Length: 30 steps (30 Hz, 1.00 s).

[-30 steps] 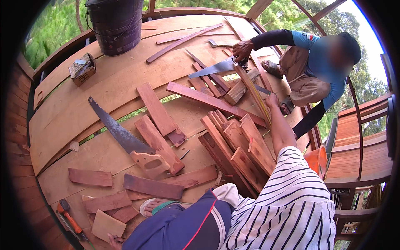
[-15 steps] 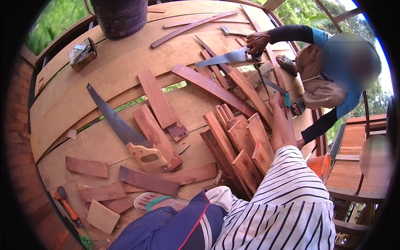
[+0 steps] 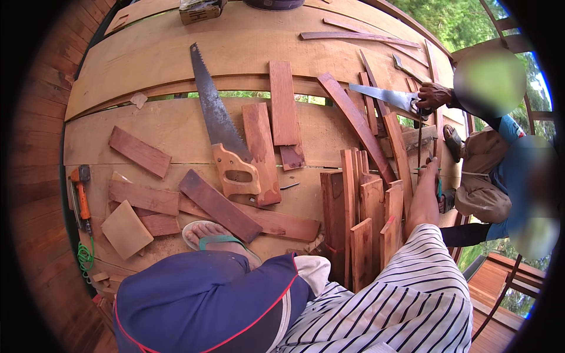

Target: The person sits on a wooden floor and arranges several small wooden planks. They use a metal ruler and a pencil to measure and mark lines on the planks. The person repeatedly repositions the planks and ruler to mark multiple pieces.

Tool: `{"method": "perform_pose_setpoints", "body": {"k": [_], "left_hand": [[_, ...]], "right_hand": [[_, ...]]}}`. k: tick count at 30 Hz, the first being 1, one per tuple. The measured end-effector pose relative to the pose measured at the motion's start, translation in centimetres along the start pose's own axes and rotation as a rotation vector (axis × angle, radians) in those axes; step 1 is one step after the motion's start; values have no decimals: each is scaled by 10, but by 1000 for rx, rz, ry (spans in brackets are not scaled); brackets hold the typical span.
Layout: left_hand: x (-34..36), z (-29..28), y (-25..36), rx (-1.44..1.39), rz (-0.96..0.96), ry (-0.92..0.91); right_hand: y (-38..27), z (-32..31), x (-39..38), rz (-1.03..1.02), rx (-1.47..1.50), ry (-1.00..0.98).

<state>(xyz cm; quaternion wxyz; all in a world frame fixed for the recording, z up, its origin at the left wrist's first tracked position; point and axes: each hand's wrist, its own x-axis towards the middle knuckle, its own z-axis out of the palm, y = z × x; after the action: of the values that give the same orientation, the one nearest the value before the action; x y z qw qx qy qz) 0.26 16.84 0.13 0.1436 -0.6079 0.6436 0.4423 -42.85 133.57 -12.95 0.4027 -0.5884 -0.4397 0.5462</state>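
My right arm in a striped sleeve reaches to the boards at the right. My right hand [image 3: 431, 169] is closed there, with a thin green sliver showing beside its fingers; what it grips is too small to make out. Just past it is the teal handle of a square [image 3: 439, 187], partly hidden by the hand. A long reddish board [image 3: 400, 150] lies next to my forearm. Beyond it, a co-worker's hand [image 3: 434, 96] holds a handsaw [image 3: 385, 96] over the wood. My left hand is out of view.
A second handsaw [image 3: 220, 117] with a wooden handle rests against a plank [image 3: 259, 153]. Several short boards [image 3: 359, 212] stand bunched before my knees. An orange-handled tool [image 3: 83, 197] and green cord [image 3: 86, 259] lie at the left. A hatchet [image 3: 409, 67] lies far right; gaps split the floor.
My view has swung, so the floor things sit further right and the bucket is mostly cut off. My right hand stays by the square. The co-worker still holds the saw.
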Motion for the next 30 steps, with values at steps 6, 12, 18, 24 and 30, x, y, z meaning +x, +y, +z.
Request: {"method": "perform_pose_setpoints", "body": {"k": [6,12,18,24,30], "left_hand": [[30,-64,32,73,318,150],[-1,-65,161,-93,544,239],[16,-5,175,-174,626,106],[78,56,120,-141,768,150],[128,123,106,-285,501,251]], "right_hand": [[-44,-16,-3,77,32,-5],[-76,16,14,83,54,-489],[-121,24,-45,63,203,-808],[-113,9,-416,-147,177,-1320],[-70,18,-624,-348,14,-1619]]}}
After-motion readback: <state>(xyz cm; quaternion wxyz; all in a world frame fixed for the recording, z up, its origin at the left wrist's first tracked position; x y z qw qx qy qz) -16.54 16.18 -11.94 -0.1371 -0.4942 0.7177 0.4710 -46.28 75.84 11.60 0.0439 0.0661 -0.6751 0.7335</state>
